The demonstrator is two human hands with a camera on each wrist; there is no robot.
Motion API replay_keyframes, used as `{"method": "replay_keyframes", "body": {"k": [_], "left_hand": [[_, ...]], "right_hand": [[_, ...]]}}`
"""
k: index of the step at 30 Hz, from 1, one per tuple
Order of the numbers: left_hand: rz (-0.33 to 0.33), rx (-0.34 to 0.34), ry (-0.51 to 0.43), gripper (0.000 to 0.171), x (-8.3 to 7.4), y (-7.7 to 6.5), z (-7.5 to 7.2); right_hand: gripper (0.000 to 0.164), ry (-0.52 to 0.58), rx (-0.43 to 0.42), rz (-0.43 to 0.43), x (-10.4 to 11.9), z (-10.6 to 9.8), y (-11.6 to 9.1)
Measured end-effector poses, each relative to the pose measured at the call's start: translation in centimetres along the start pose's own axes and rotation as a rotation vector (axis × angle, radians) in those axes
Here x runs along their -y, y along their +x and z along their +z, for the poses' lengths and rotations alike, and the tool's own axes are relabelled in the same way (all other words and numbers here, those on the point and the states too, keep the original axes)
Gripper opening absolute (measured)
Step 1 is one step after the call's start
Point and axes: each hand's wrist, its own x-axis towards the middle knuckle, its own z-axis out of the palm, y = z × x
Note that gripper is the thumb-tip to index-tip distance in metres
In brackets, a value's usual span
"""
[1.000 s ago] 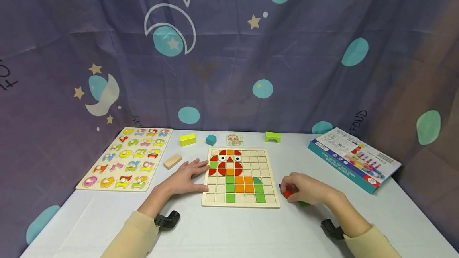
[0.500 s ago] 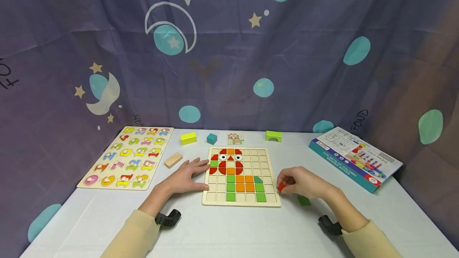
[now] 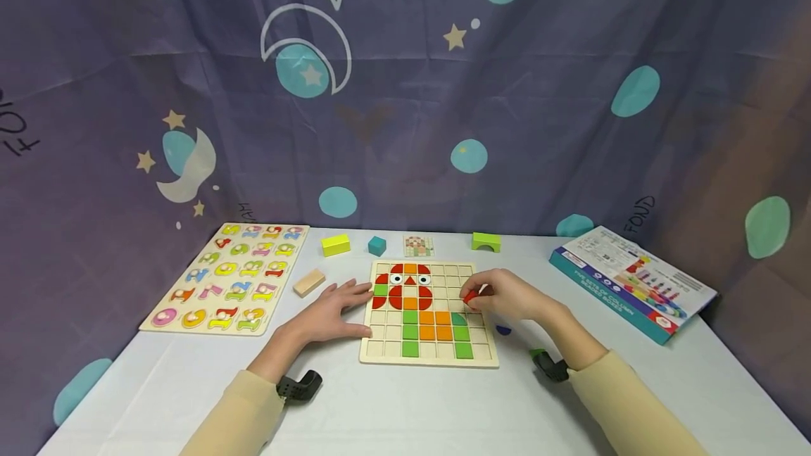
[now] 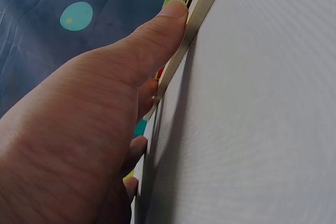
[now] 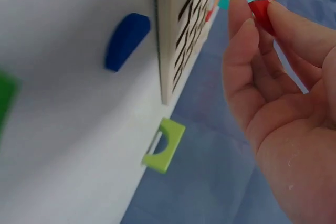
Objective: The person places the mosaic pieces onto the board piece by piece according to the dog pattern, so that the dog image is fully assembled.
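Observation:
A wooden grid board (image 3: 385,352) lies in the middle of the table. Red, orange and green tiles and two eye tiles form a figure on its left and lower cells. My left hand (image 3: 326,315) rests at the board's left edge, fingers extended, thumb (image 4: 163,24) against the rim in the left wrist view. Over the board's right columns, my right hand (image 3: 510,295) pinches a small red tile (image 5: 262,15) between thumb and fingertips. To the right of the board lie a blue curved tile (image 5: 127,40) and a green tile (image 3: 537,352), the latter partly hidden by the wrist strap.
At left lies a number puzzle board (image 3: 222,280), with a plain wooden block (image 3: 309,283) beside it. Along the back stand a yellow block (image 3: 336,245), a teal cube (image 3: 376,245), a pattern card (image 3: 419,245) and a green arch (image 3: 486,242). A box (image 3: 633,283) lies at right.
My right hand has picked the red tile up from the table right of the board and carried it left and away over the board, uncovering the blue tile. My left hand stays put.

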Motion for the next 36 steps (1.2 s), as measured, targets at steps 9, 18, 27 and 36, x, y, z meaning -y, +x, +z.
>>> {"method": "replay_keyframes", "body": {"k": [9, 18, 27, 36], "left_hand": [[0.018, -0.009, 0.01, 0.082, 0.0, 0.2, 0.0], [0.0, -0.003, -0.006, 0.082, 0.0, 0.0, 0.2], [-0.008, -0.011, -0.011, 0.081, 0.0, -0.2, 0.2], [-0.004, -0.014, -0.008, 0.081, -0.1, -0.2, 0.1]], "right_hand": [[0.022, 0.016, -0.049, -0.018, -0.1, -0.1, 2.9], [0.015, 0.001, -0.042, 0.065, -0.3, 0.0, 5.7], [0.011, -0.042, -0.03, 0.076, -0.9, 0.5, 8.0], [0.01, -0.034, -0.021, 0.073, -1.3, 0.9, 8.8]]}}
